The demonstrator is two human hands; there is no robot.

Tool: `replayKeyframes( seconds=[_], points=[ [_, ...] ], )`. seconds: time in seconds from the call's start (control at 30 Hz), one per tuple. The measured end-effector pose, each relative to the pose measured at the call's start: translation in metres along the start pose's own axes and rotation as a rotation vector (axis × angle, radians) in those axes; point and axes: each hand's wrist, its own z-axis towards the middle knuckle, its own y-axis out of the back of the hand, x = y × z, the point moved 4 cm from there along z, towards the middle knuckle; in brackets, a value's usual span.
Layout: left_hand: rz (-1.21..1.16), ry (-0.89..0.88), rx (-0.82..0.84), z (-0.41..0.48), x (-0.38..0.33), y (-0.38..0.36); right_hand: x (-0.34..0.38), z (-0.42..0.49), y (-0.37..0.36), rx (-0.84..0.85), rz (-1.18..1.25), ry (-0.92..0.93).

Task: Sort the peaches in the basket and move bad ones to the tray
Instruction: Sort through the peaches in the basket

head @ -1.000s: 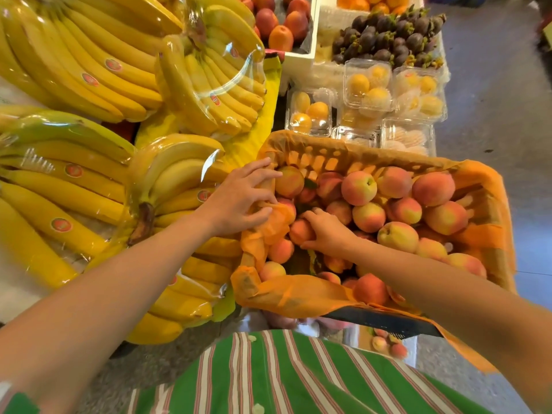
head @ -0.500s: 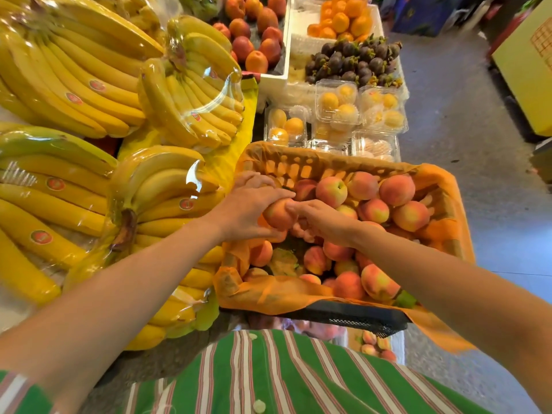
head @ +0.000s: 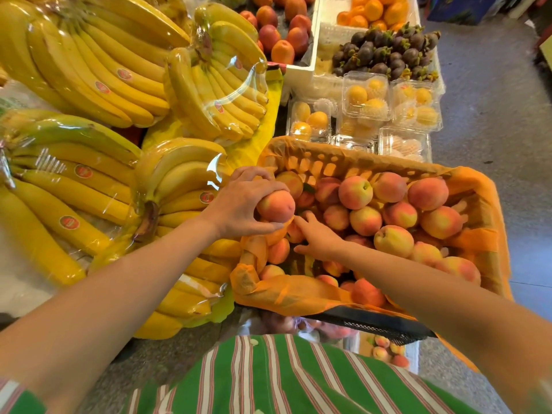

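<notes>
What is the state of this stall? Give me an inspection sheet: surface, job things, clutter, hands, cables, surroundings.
Surface: yellow sheet under the fruit, mostly covered.
Job's things: orange-lined slotted basket heaped with pink-yellow peaches; pale tray below it, partly hidden, holds a few peaches.
Clutter: film-wrapped yellow banana bunches, clear plastic boxes of yellow fruit, dark purple mangosteens.
Hands: left hand grips one round peach above the basket's corner; right hand, fingers straight, touches peaches in the basket.
Cables: nothing seen.
Surroundings: grey concrete floor.

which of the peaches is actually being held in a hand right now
The peach at the left edge of the basket, gripped by the left hand; the right hand only reaches among the loose ones.
</notes>
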Motion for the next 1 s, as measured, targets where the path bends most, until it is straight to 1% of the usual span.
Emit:
replayKeyframes(
  seconds=[0.1, 0.2, 0.33, 0.4, 0.47, 0.57, 0.63, 0.7, 0.8, 0.87, 0.9, 0.97, 1.0],
  points=[
    [-0.013, 0.001, 0.007, 0.001, 0.001, 0.0, 0.006, 0.008, 0.001, -0.044, -0.13, -0.019],
    [-0.019, 0.004, 0.016, 0.0, 0.003, 0.0, 0.009, 0.012, 0.002, -0.103, -0.184, -0.009],
    [-0.037, 0.031, 0.027, 0.001, 0.004, 0.0, 0.004, 0.007, 0.005, -0.127, -0.186, 0.042],
    [-0.04, 0.038, 0.03, 0.001, 0.005, 0.0, 0.001, 0.001, 0.01, -0.16, -0.128, 0.081],
    [-0.05, 0.048, 0.022, 0.001, 0.006, 0.0, -0.002, -0.006, 0.019, -0.212, 0.001, 0.14],
    [-0.067, 0.081, 0.009, 0.003, 0.009, -0.001, -0.01, -0.022, 0.039, -0.262, 0.272, 0.188],
    [-0.084, 0.099, -0.011, 0.007, 0.007, -0.001, -0.013, -0.04, 0.052, -0.225, 0.481, 0.176],
    [-0.167, 0.119, -0.048, 0.012, 0.0, 0.001, -0.015, -0.06, 0.062, -0.162, 0.704, 0.112],
    [-0.44, 0.18, -0.059, 0.023, -0.017, 0.005, -0.018, -0.085, 0.067, -0.036, 1.021, 0.011],
    [-0.678, 0.265, -0.053, 0.032, -0.026, 0.004, -0.018, -0.096, 0.069, 0.035, 1.264, 0.017],
    [-0.819, 0.309, -0.039, 0.037, -0.032, 0.001, -0.018, -0.102, 0.07, 0.057, 1.377, -0.014],
    [-1.087, 0.397, 0.037, 0.045, -0.042, -0.006, -0.02, -0.11, 0.072, 0.077, 1.561, -0.092],
    [-1.19, 0.43, 0.088, 0.047, -0.046, -0.011, -0.022, -0.113, 0.073, 0.084, 1.618, -0.099]
  ],
)
